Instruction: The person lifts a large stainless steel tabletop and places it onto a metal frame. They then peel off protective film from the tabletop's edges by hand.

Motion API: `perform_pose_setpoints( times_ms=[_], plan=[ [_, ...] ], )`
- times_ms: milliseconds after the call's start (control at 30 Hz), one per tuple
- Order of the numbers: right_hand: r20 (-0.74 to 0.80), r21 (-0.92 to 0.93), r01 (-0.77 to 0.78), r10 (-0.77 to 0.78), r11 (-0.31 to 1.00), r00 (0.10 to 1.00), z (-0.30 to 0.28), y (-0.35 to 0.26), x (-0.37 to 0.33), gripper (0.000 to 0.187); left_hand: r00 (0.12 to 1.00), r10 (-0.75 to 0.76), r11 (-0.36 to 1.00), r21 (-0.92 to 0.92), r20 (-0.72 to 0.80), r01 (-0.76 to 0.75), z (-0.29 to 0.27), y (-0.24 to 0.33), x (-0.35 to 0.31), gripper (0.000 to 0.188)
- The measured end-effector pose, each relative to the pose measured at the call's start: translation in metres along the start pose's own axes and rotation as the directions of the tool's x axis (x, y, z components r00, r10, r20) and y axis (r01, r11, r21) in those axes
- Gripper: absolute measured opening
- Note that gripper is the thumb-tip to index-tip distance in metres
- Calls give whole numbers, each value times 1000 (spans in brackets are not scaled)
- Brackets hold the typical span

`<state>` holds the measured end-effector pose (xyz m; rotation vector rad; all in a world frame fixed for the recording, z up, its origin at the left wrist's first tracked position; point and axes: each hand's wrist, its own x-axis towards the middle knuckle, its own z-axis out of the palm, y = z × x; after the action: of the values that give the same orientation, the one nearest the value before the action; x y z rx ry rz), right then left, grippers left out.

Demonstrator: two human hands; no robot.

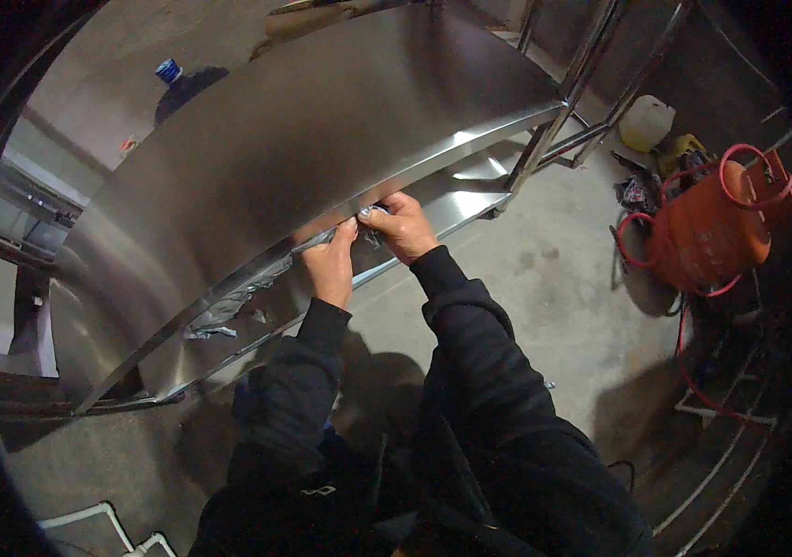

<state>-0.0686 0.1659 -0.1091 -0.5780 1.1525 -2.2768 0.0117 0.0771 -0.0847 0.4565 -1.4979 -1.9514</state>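
A stainless steel table [322,121] with a brushed top stretches across the view. Along its near edge, a crumpled strip of grey plastic film [252,292] hangs over the lower shelf [475,206]. My left hand [329,266] pinches the film at the edge, thumb pointing up. Close beside it on the right, my right hand [402,227] has its fingers closed on a bunched piece of the same film. The two hands almost touch. Part of the fingers on each hand is hidden beneath the rim.
To the right stands an orange gas cylinder [712,227] with a red hose. Behind it sits a yellowish plastic jug [647,123]. Metal frame legs [568,93] rise at the table's right end. A large water bottle [182,88] shows past the far edge. White pipes [103,520] lie at lower left.
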Motion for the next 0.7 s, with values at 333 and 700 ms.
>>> perform_pose_setpoints(
  times_ms=[333,700],
  plan=[
    [-6,-38,-28,28,999,1000,30,-6,-4,20,980,-97,971,-202,171,131,-42,8,-7,23],
    [149,-190,-59,88,980,985,27,1,6,18,997,-79,994,78,-23,81,-56,16,-8,15]
  ],
)
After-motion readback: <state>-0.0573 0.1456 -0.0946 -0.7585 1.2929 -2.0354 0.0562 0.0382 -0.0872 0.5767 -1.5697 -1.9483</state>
